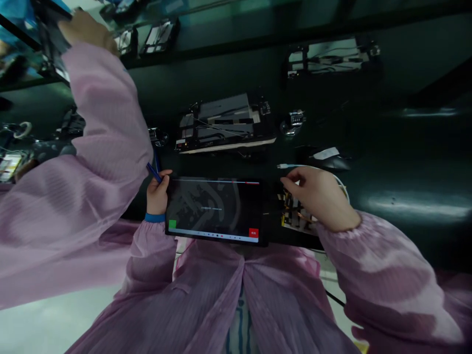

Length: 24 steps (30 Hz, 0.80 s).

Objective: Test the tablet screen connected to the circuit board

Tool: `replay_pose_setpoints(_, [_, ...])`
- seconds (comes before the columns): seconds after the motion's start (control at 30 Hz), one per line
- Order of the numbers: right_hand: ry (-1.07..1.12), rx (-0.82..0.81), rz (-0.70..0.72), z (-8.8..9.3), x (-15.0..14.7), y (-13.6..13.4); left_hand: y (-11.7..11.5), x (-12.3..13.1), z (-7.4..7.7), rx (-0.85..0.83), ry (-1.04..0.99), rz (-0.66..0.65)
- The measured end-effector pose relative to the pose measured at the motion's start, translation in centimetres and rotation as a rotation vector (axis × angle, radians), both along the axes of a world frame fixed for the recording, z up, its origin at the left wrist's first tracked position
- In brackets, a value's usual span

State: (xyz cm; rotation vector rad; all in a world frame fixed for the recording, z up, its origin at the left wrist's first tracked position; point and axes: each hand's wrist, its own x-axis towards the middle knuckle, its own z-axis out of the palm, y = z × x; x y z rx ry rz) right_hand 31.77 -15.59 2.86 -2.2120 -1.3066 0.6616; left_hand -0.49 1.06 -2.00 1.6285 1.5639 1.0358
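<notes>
The left hand point(158, 195), fingers toward 12 o'clock, grips the 9 o'clock edge of the tablet point(214, 209), which sits toward 7 o'clock from mid-view. The right hand point(320, 196), at 3 o'clock, curls toward 10 o'clock beside a white plug-ended cable point(285, 166); whether pinching it, I cannot tell.

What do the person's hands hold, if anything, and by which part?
Left hand: tablet, by its left edge; the blue tool at its thumb may be held too. Right hand: whether it grips the cable is unclear.
</notes>
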Motion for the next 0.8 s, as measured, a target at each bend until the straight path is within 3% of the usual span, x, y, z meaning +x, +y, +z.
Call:
replay_pose_setpoints(0.13, [0.385, 0.108, -0.080, 0.4, -1.3, -2.3, 0.1, 0.0, 0.2, -0.006, 0.052, -0.006])
replay_pose_setpoints(0.37, [0.900, 0.108, -0.128, -2.7, -4.2, -3.7, 0.2, 0.2, 0.2, 0.014, 0.099, 0.002])
replay_pose_setpoints(0.5, [0.913, 0.116, -0.129, -3.4, -4.5, -3.9, 0.1, 0.4, 0.2, 0.029, 0.100, 0.000])
replay_pose_setpoints(0.7, [0.579, 0.174, -0.038, -3.8, -4.9, -3.9, 0.1, 0.4, 0.1, -0.010, 0.005, 0.025])
replay_pose_setpoints(0.8, [0.674, 0.153, -0.030, -3.7, -4.9, -3.7, 0.1, 0.3, -0.1, -0.023, -0.034, 0.025])
